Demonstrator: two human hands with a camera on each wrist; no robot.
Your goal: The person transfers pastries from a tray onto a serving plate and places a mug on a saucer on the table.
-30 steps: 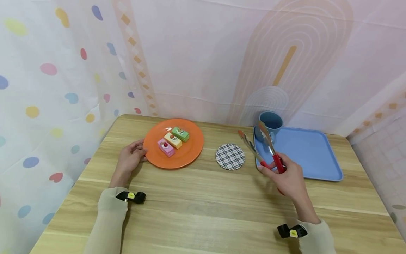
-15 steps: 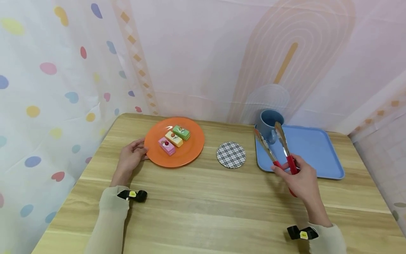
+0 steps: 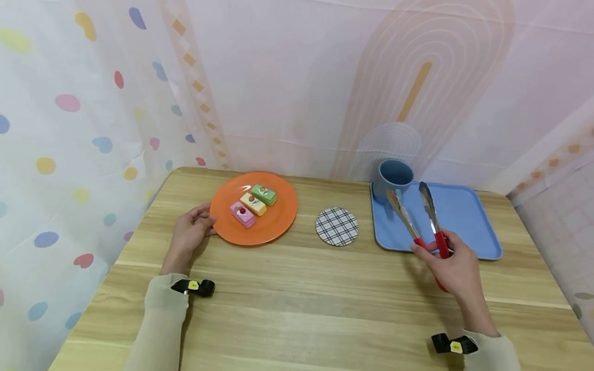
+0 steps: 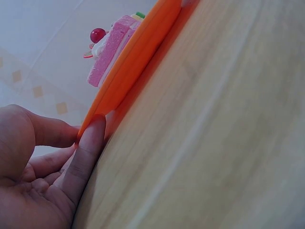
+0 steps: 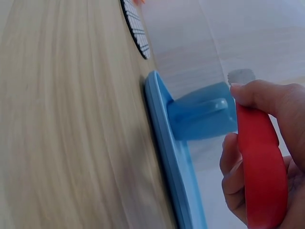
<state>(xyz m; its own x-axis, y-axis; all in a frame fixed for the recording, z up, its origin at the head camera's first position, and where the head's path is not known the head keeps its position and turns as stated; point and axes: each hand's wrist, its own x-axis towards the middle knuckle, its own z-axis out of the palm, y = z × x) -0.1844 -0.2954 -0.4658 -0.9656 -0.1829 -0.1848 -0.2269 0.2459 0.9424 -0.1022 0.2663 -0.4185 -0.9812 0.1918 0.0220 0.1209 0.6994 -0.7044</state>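
My left hand pinches the left rim of an orange plate, thumb above and a finger beneath, as the left wrist view shows. On the plate lie three small toy cakes: a pink one, a yellow one and a green one. In my right hand are red-handled metal tongs, gripped by the handles. Their tips are spread apart with nothing between them, over a blue tray. A blue mug stands upright at the tray's back left corner, partly behind one tong arm.
A round checked coaster lies flat on the wooden table, between the plate and the tray. A patterned curtain hangs right behind the table's back edge.
My right hand has moved to the right with the tongs, whose tips have shifted from beside the mug to farther over the tray. My left hand and the plate have stayed in place.
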